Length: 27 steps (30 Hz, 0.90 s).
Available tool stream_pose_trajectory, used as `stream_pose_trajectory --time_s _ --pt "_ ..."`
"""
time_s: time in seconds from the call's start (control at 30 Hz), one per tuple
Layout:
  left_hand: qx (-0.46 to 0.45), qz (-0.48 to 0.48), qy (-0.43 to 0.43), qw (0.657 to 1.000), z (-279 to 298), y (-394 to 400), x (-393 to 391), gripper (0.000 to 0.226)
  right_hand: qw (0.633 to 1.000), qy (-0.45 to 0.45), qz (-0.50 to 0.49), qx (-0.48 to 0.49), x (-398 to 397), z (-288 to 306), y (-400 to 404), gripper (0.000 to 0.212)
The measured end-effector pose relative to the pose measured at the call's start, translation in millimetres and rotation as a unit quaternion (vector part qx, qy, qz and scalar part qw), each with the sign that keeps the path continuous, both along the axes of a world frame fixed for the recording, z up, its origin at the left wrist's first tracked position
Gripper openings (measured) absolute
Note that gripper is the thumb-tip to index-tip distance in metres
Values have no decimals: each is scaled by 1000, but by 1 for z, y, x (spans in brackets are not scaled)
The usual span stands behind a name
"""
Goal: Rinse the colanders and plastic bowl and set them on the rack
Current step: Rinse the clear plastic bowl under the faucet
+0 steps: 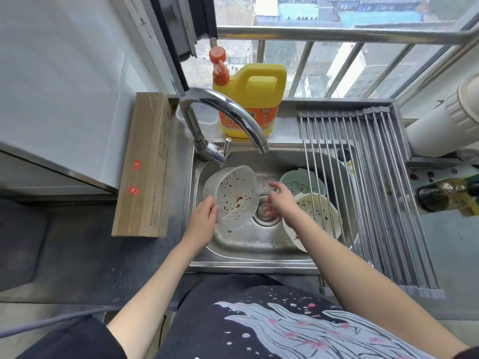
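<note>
- left hand (203,216) grip is clamped on the rim of a translucent white plastic colander (233,195), held tilted over the steel sink (241,239).
- right hand (278,202) hovers beside it, fingers apart and holding nothing.
- cream colander (315,216) and pale green bowl (302,183) lie under the steel roll-up rack (368,182).

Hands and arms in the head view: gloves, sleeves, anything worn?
Both the left hand and the right hand are bare: no gloves, rings, watches or bands visible. Forearms are uncovered. A short black sleeve shows on the left upper arm, part of a black shirt with a white and pink print.
</note>
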<state>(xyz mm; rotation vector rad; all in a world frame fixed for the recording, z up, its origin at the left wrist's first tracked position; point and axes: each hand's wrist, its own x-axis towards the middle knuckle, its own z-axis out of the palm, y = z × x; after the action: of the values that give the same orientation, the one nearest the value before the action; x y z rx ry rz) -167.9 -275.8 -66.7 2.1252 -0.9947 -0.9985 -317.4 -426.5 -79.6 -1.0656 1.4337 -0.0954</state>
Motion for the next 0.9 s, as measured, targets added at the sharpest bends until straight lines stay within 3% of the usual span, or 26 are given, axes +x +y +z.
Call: stream_pose_trajectory --time_s 0.27,0.47,0.7,0.9 --pt "-25 -70 -86 994 16 4 -7 29 999 -32 20 -33 13 33 -14 28" --pt "-36 -161 -165 972 26 8 -17 20 994 -64 -48 72 18 37 0 41" --pt "-41 -251 -314 915 16 20 -27 5 970 -84 -138 184 6 34 11 39" --pt "-51 -255 -358 897 19 27 -24 28 954 -88 -174 227 -8 25 19 33"
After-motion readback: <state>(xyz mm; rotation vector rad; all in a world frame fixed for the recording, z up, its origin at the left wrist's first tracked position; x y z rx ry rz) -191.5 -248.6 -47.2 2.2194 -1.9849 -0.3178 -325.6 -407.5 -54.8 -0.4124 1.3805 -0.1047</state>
